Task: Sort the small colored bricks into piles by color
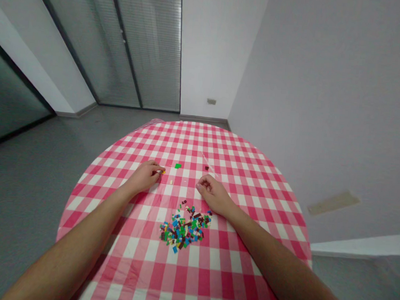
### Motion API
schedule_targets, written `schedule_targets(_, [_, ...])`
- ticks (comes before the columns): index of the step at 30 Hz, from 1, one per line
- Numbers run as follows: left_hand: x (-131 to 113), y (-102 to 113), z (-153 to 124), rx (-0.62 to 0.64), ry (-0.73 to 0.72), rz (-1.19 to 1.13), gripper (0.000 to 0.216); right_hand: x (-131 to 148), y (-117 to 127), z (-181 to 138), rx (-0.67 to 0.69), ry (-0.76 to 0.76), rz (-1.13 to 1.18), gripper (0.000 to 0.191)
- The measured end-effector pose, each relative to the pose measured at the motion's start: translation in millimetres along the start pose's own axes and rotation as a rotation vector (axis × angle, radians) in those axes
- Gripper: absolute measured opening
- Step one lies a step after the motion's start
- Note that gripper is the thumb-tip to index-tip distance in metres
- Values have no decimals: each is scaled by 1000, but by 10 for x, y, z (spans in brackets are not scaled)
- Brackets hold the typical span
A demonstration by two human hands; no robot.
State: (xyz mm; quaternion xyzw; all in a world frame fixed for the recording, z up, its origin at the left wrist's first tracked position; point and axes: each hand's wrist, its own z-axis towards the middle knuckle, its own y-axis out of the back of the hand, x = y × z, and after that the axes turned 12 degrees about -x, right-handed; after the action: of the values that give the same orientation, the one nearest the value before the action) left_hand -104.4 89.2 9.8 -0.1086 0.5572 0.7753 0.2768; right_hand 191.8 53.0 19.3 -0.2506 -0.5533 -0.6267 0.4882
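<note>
My left hand [146, 176] is on the left of the table, its thumb and fingers pinched at a tiny yellow brick [163, 171]. My right hand [213, 193] rests to the right with its fingers curled closed; anything inside them is hidden. A flat green brick [178, 166] lies just beyond and right of my left fingertips. Between the hands is a small cream brick [171, 182]. A dark brown brick [206, 168] sits a little beyond my right hand. Nearer to me spreads a loose pile of small toy bricks [184, 229] in green, blue, brown, white and yellow.
The round table wears a red-and-white checked cloth [163, 287], wrinkled at the near left. Behind it stand a glass partition with blinds [152, 50] and a white wall [217, 46]. Another wall [326, 108] runs close along the right side.
</note>
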Motion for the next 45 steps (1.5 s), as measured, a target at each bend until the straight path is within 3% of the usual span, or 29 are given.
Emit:
schedule_targets(19, [-77, -87, 16, -58, -151, 18, 23, 25, 10, -6, 21, 7, -11, 13])
schedule_targets(33, [-54, -132, 21, -119, -54, -61, 21, 11, 15, -10, 45, 86, -62, 16])
schedule_targets(36, [-72, -125, 27, -119, -44, -75, 20, 100, 38, -33, 164, 231, -132, 18])
schedule_targets(41, [-111, -123, 17, -149, -27, -137, 22, 324, -51, -190, 517, 524, -249, 25])
schedule_targets(45, [-149, -118, -2, -209, 42, -177, 24, 407, -193, -322, 599, 666, -389, 34])
